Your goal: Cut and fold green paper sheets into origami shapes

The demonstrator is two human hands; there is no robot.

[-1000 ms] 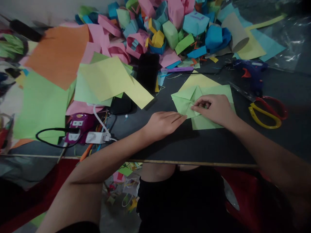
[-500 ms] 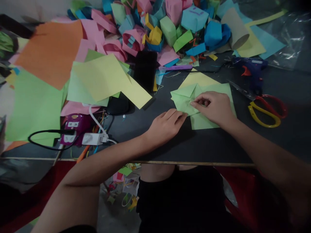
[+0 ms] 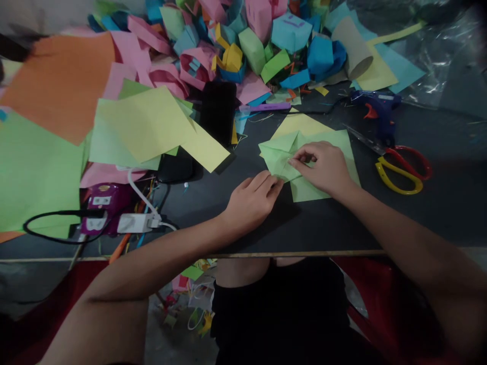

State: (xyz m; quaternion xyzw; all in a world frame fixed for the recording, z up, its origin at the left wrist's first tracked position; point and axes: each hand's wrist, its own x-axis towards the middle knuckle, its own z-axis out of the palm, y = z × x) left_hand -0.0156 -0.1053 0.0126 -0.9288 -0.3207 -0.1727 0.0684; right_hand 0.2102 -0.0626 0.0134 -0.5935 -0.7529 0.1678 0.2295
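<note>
A folded light-green paper [image 3: 276, 152] with creased flaps lies in front of me. Under it are a flat green sheet [image 3: 310, 191] and a yellow sheet [image 3: 300, 121]. My right hand [image 3: 323, 166] reaches in from the right, thumb and forefinger pinched on a flap near the middle of the folded paper. At that paper's lower edge is my left hand [image 3: 253, 197], its fingers curled and their tips on the edge. The exact grip of the left fingertips is partly hidden.
Scissors [image 3: 403, 170] with red and yellow handles and a blue glue gun [image 3: 376, 109] lie at right. Left are loose coloured sheets [image 3: 152, 126], a dark phone [image 3: 217, 111] and a purple power strip [image 3: 106, 203]. Several folded paper shapes [image 3: 251, 48] are heaped behind.
The whole scene has slid a little to the left as the camera turned. Both hands keep nearly the same hold on the folded green paper.
</note>
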